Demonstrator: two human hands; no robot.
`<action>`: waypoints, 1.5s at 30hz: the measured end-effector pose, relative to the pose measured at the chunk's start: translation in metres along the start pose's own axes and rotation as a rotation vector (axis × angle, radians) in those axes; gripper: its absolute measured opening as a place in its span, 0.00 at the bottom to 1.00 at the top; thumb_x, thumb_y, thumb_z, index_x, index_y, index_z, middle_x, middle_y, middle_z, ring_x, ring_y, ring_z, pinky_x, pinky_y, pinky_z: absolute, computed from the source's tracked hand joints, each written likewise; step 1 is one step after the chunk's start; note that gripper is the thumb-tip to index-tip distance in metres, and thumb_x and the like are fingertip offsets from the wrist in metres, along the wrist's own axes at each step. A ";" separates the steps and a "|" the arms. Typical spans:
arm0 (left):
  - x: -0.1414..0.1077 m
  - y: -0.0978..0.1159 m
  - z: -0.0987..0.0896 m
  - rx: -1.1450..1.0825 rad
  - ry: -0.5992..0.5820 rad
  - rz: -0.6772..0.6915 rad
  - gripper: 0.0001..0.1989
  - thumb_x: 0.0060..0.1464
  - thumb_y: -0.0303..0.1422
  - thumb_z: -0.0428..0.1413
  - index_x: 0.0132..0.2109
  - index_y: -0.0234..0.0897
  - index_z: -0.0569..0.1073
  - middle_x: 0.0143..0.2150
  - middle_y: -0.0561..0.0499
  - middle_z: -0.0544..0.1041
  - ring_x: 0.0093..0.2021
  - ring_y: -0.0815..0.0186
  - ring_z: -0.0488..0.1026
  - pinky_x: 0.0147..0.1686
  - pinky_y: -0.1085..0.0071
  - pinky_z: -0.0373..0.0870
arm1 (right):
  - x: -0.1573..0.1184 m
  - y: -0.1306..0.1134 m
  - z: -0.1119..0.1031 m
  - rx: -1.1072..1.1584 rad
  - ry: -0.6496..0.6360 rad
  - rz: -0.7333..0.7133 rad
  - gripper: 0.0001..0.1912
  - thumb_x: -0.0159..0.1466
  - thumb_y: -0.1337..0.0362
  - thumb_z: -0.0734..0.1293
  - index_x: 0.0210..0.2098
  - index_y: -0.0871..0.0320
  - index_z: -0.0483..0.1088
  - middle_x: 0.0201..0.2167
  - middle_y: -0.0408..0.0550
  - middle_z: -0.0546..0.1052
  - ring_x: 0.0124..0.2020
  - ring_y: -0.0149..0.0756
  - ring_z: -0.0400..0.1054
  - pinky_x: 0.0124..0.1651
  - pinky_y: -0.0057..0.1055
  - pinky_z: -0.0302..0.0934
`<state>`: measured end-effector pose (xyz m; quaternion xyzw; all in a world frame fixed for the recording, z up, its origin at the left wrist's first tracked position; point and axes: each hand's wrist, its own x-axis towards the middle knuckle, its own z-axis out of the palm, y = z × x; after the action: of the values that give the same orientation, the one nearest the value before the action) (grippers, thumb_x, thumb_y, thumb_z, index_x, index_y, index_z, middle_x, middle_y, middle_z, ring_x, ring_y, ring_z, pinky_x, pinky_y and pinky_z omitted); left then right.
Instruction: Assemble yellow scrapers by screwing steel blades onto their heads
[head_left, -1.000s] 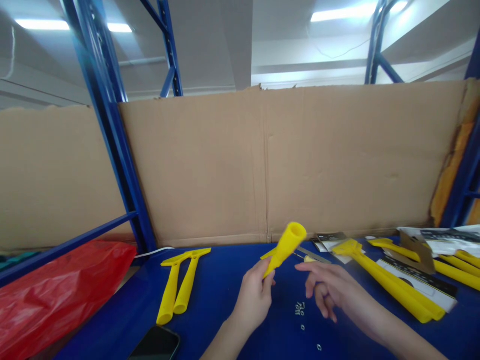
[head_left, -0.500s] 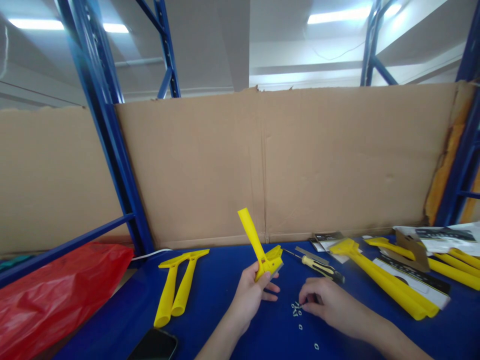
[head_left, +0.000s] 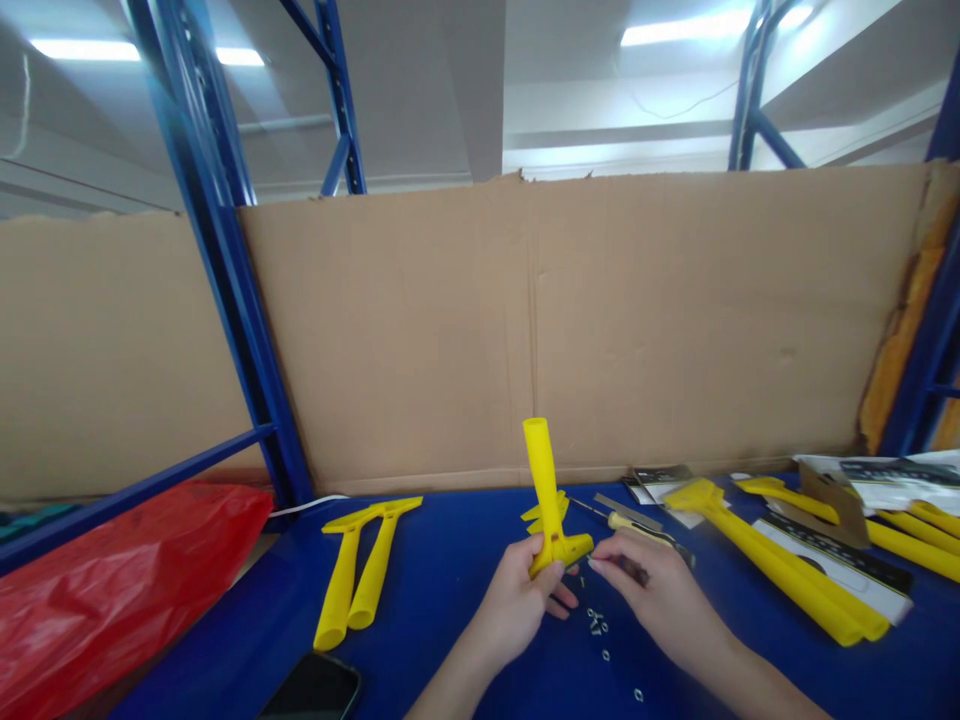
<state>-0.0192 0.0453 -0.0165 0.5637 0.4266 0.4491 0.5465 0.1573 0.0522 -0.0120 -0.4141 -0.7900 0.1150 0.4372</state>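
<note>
My left hand (head_left: pixel 519 588) is closed around the head of a yellow scraper (head_left: pixel 541 470), whose hollow handle points up. Right beside the scraper head, my right hand (head_left: pixel 651 572) pinches a small metal piece, too small and covered to tell whether it is a screw or a nut. Below the hands, several small screws and nuts (head_left: pixel 596 625) lie loose on the blue table. Behind the held scraper are small yellow plastic pieces (head_left: pixel 536 515). A screwdriver (head_left: pixel 626 522) with a pale and black handle lies behind my right hand, partly hidden by it.
Two yellow scrapers (head_left: pixel 349 575) lie at left, near a black phone (head_left: pixel 319 688). More yellow scrapers (head_left: pixel 787 565) rest at right on printed packaging (head_left: pixel 896 580). A red plastic bag (head_left: pixel 127 590) is at far left. A cardboard wall (head_left: pixel 420 330) closes off the back.
My right hand has moved from the loose screws and nuts up to the scraper head. My left hand has turned the scraper more upright and shifted it slightly right.
</note>
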 end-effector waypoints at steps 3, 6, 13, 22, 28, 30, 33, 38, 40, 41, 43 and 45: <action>-0.002 0.001 0.002 -0.004 -0.029 0.009 0.15 0.48 0.37 0.56 0.40 0.30 0.70 0.36 0.48 0.73 0.24 0.72 0.71 0.23 0.75 0.68 | 0.000 -0.004 0.005 -0.002 0.006 -0.044 0.13 0.63 0.60 0.61 0.25 0.55 0.73 0.23 0.44 0.74 0.24 0.33 0.67 0.25 0.27 0.61; -0.003 0.001 0.003 -0.021 -0.049 0.022 0.15 0.48 0.37 0.56 0.40 0.30 0.70 0.35 0.49 0.72 0.24 0.72 0.71 0.23 0.75 0.68 | 0.000 -0.007 0.007 -0.029 0.025 -0.057 0.12 0.63 0.64 0.61 0.25 0.55 0.72 0.23 0.44 0.74 0.24 0.33 0.69 0.27 0.27 0.62; -0.003 0.000 0.002 -0.008 -0.058 0.028 0.14 0.49 0.36 0.56 0.41 0.30 0.70 0.35 0.49 0.71 0.24 0.73 0.71 0.23 0.75 0.69 | 0.000 -0.008 0.009 -0.114 0.059 -0.077 0.11 0.62 0.68 0.61 0.25 0.55 0.72 0.23 0.44 0.74 0.25 0.33 0.71 0.28 0.27 0.64; -0.004 0.004 0.003 0.078 -0.056 0.056 0.13 0.51 0.34 0.54 0.41 0.30 0.71 0.36 0.48 0.72 0.25 0.74 0.70 0.23 0.77 0.68 | 0.002 -0.009 0.010 -0.213 0.148 -0.032 0.12 0.62 0.61 0.63 0.22 0.54 0.68 0.20 0.42 0.74 0.22 0.34 0.70 0.26 0.28 0.62; -0.006 0.010 0.000 0.014 -0.081 -0.001 0.17 0.48 0.38 0.56 0.42 0.30 0.69 0.36 0.46 0.73 0.23 0.73 0.70 0.22 0.74 0.69 | 0.004 -0.003 0.008 -0.212 0.189 0.067 0.15 0.59 0.52 0.64 0.22 0.54 0.65 0.19 0.41 0.74 0.18 0.32 0.66 0.22 0.27 0.59; -0.007 0.012 -0.001 -0.006 -0.090 -0.019 0.18 0.47 0.39 0.58 0.42 0.29 0.69 0.36 0.46 0.73 0.22 0.73 0.70 0.22 0.73 0.70 | 0.005 -0.001 0.007 -0.217 0.157 0.132 0.16 0.56 0.51 0.67 0.20 0.54 0.65 0.17 0.39 0.73 0.17 0.32 0.65 0.21 0.26 0.57; -0.008 0.013 0.000 -0.054 -0.088 -0.044 0.19 0.45 0.40 0.59 0.41 0.29 0.70 0.36 0.46 0.73 0.22 0.72 0.70 0.21 0.73 0.70 | 0.007 -0.001 0.006 -0.209 0.104 0.175 0.15 0.55 0.53 0.68 0.19 0.54 0.66 0.15 0.38 0.71 0.16 0.31 0.64 0.20 0.26 0.55; -0.011 0.012 0.003 -0.171 -0.091 -0.063 0.21 0.47 0.39 0.59 0.44 0.30 0.70 0.37 0.45 0.74 0.24 0.72 0.71 0.23 0.73 0.72 | 0.008 -0.002 0.000 -0.168 0.065 0.150 0.13 0.57 0.53 0.66 0.22 0.54 0.69 0.15 0.38 0.72 0.14 0.30 0.62 0.18 0.25 0.54; -0.010 0.011 0.002 -0.199 -0.073 -0.061 0.20 0.48 0.39 0.59 0.45 0.30 0.70 0.38 0.45 0.75 0.24 0.72 0.71 0.24 0.73 0.72 | 0.009 -0.002 -0.006 -0.150 0.064 0.136 0.15 0.61 0.52 0.62 0.26 0.54 0.71 0.18 0.40 0.74 0.16 0.31 0.65 0.20 0.26 0.57; -0.010 0.011 0.001 -0.208 -0.057 -0.062 0.20 0.48 0.38 0.59 0.45 0.30 0.70 0.38 0.44 0.75 0.25 0.72 0.71 0.24 0.73 0.72 | 0.009 0.000 -0.010 -0.162 0.075 0.133 0.16 0.62 0.51 0.60 0.27 0.54 0.71 0.20 0.42 0.75 0.18 0.32 0.66 0.21 0.27 0.59; -0.009 0.011 -0.002 -0.225 -0.018 -0.069 0.20 0.49 0.37 0.59 0.47 0.30 0.70 0.40 0.43 0.75 0.25 0.72 0.72 0.23 0.75 0.72 | 0.011 0.004 -0.018 -0.260 0.121 0.141 0.15 0.63 0.53 0.59 0.29 0.54 0.71 0.23 0.44 0.76 0.20 0.33 0.68 0.24 0.28 0.61; -0.007 0.012 -0.006 -0.240 0.027 -0.077 0.21 0.49 0.36 0.59 0.48 0.30 0.69 0.41 0.42 0.76 0.25 0.72 0.71 0.22 0.76 0.72 | 0.012 0.011 -0.027 -0.441 0.164 0.148 0.11 0.62 0.57 0.60 0.30 0.54 0.71 0.28 0.46 0.77 0.24 0.36 0.71 0.26 0.30 0.62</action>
<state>-0.0264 0.0394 -0.0049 0.4716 0.3984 0.4831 0.6209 0.1815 0.0631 0.0048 -0.5643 -0.7254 -0.0622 0.3891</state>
